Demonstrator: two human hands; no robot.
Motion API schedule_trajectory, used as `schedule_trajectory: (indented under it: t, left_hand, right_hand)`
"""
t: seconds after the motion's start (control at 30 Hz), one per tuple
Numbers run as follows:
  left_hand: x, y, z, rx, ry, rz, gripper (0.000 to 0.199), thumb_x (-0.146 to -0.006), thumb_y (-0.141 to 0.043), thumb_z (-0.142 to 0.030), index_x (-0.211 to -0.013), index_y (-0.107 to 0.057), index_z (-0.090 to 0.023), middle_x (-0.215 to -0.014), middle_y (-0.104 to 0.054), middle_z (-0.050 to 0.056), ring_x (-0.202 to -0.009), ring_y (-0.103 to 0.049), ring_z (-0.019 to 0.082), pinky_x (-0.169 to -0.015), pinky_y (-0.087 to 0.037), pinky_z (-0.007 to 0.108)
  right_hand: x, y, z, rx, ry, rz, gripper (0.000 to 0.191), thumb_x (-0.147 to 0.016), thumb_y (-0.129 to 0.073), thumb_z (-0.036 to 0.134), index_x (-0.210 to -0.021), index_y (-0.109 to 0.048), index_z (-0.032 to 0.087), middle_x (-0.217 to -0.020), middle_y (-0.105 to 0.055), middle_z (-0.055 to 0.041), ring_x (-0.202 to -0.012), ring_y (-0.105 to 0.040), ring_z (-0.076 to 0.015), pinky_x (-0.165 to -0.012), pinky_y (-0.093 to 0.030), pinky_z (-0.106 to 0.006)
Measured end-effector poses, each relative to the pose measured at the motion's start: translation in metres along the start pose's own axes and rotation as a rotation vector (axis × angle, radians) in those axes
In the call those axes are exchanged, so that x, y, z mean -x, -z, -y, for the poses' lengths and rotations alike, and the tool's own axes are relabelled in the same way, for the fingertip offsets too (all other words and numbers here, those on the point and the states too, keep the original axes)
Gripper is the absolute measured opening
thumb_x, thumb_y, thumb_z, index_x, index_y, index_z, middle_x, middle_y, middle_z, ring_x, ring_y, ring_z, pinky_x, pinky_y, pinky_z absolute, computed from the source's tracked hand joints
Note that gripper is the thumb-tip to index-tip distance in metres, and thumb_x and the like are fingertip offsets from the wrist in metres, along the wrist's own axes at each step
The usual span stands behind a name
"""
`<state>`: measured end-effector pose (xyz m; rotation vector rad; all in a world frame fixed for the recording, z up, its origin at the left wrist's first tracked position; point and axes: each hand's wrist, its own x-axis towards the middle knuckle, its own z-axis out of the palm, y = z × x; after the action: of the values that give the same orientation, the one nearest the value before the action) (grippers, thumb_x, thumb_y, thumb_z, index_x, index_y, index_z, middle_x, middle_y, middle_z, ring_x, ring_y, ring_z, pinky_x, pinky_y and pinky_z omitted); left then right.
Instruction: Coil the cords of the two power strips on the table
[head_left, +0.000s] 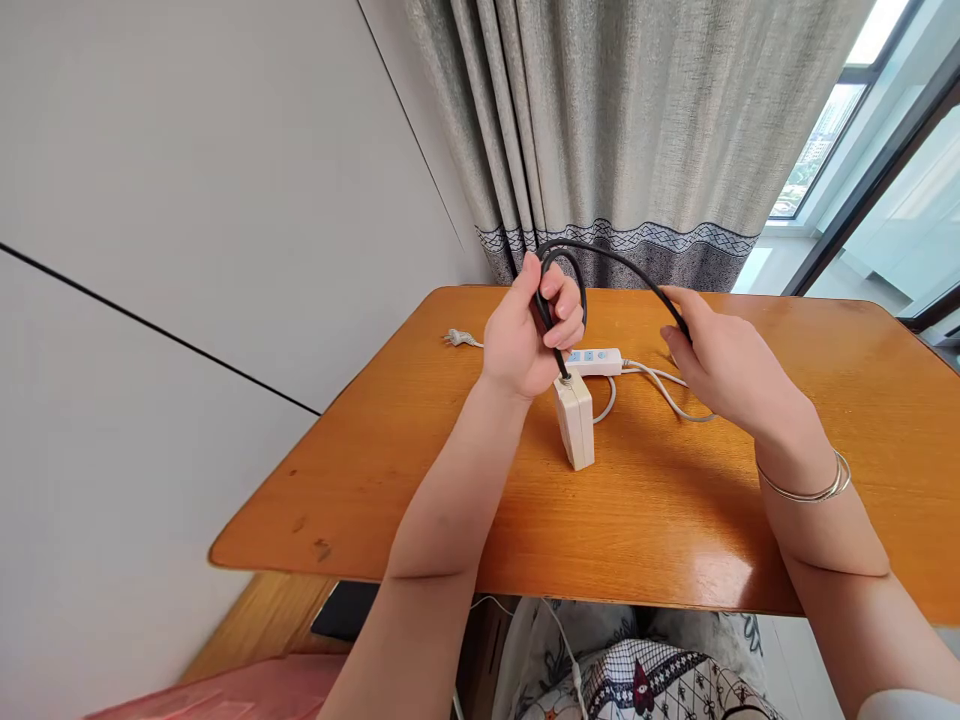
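My left hand [536,325] is closed around a black cable [600,250], which is gathered in a loop above the fingers. From below that fist the cable runs into the top of a white power adapter [576,425], hanging or standing upright over the table; I cannot tell whether it touches the wood. On the right, my right hand [720,355] pinches the same cable between thumb and fingers, and the stretch between both hands arches upward. The cable's far end is hidden by the right hand.
Behind the adapter, a white power strip [600,361] lies on the wooden table [360,480]. Its white cord [667,392] trails right, partly behind my right hand. A grey plug [461,338] rests at the left. A white wall [187,200] borders the left side; a grey curtain [637,120] hangs beyond.
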<state>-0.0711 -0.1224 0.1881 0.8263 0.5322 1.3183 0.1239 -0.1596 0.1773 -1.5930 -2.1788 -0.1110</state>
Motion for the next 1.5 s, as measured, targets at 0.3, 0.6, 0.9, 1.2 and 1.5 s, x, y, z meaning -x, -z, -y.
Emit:
schedule_trajectory:
  t: [0.3, 0.6, 0.9, 1.2, 1.5]
  left_hand:
    - [-0.001, 0.001, -0.004, 0.112, 0.142, -0.060, 0.054, -0.105, -0.037, -0.054, -0.064, -0.026, -0.020, -0.047, -0.029, -0.008, -0.028, -0.027, 0.003, -0.032, -0.025, 0.015]
    - [-0.002, 0.001, 0.002, 0.100, 0.273, 0.011, 0.056, -0.104, -0.035, -0.057, -0.063, -0.024, -0.021, -0.043, -0.026, -0.009, -0.025, -0.024, 0.004, -0.030, -0.019, 0.017]
    - [0.002, 0.017, -0.002, 0.124, 0.404, 0.150, 0.055, -0.104, -0.034, -0.059, -0.065, -0.029, -0.021, -0.040, -0.024, -0.010, -0.020, -0.019, 0.004, -0.028, -0.015, 0.018]
    - [0.007, 0.014, 0.003, 0.084, 0.533, 0.218, 0.055, -0.102, -0.031, -0.064, -0.067, -0.036, -0.022, -0.036, -0.024, -0.010, -0.017, -0.018, 0.006, -0.026, -0.012, 0.018]
    - [0.009, 0.010, 0.008, 0.112, 0.498, 0.335, 0.045, -0.107, -0.023, -0.045, -0.070, -0.035, -0.022, -0.035, -0.021, -0.012, -0.015, -0.012, 0.006, -0.025, -0.012, 0.016]
  right_hand:
    - [0.000, -0.002, -0.014, -0.160, 0.022, -0.183, 0.043, -0.099, -0.040, 0.031, -0.138, -0.050, 0.015, -0.074, -0.065, -0.0041, -0.065, -0.058, -0.0217, -0.065, -0.042, -0.032]
    - [-0.007, -0.003, -0.020, -0.154, -0.084, -0.172, 0.044, -0.097, -0.042, 0.033, -0.134, -0.053, 0.014, -0.078, -0.068, -0.0072, -0.070, -0.061, -0.0252, -0.068, -0.045, -0.036]
    - [-0.010, -0.016, -0.019, -0.455, 0.030, -0.147, 0.057, -0.096, -0.055, 0.043, -0.146, -0.044, 0.021, -0.122, -0.065, -0.0131, -0.097, -0.067, -0.0252, -0.080, -0.055, -0.040]
    - [-0.018, -0.023, -0.019, -0.807, 0.049, -0.189, 0.045, -0.097, -0.054, 0.058, -0.124, -0.061, 0.023, -0.075, -0.055, -0.0001, -0.067, -0.055, -0.0146, -0.062, -0.049, -0.028]
    - [-0.024, -0.027, -0.018, -0.969, 0.050, -0.116, 0.026, -0.098, -0.056, 0.046, -0.106, -0.059, 0.022, -0.075, -0.056, 0.0024, -0.064, -0.058, -0.0112, -0.059, -0.048, -0.024]
